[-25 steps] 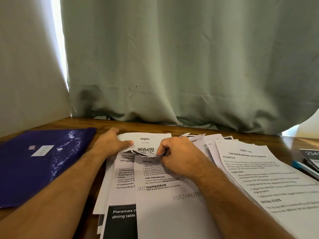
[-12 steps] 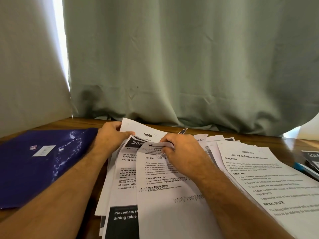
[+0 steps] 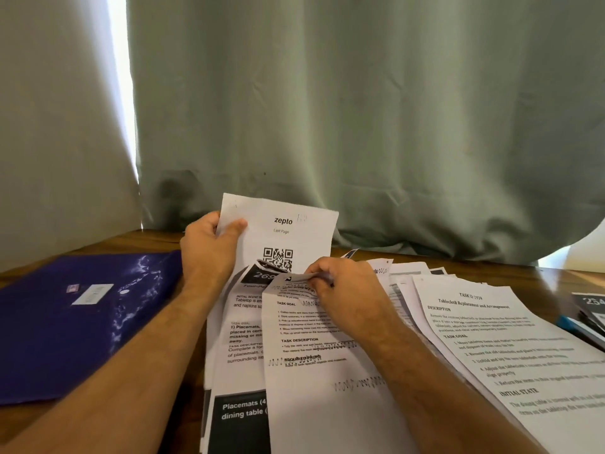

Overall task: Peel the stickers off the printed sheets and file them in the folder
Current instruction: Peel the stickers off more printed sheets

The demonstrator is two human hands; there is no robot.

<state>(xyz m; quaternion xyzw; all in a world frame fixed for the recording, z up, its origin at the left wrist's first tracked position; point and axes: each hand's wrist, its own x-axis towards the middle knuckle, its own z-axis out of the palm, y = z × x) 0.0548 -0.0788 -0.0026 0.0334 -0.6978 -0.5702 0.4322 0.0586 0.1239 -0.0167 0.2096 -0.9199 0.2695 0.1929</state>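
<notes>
My left hand [image 3: 209, 249] grips the upper left edge of a white zepto sheet [image 3: 294, 231] with a QR code and holds it upright above the pile. My right hand [image 3: 343, 286] pinches the curled top edge of a printed task sheet [image 3: 311, 371] lying on the stack in the middle of the table. Whether a sticker sits between those fingers I cannot tell. A purple folder [image 3: 65, 322] lies shut on the table to the left, with a small white label on its cover.
More printed sheets [image 3: 507, 339] fan out to the right on the wooden table [image 3: 157, 240]. Dark booklets and a blue pen [image 3: 576, 326] lie at the right edge. A green curtain [image 3: 360, 126] hangs right behind the table.
My left hand has lifted the zepto sheet from flat on the pile to upright. My right hand stays on the top edge of the task sheet, now curled up.
</notes>
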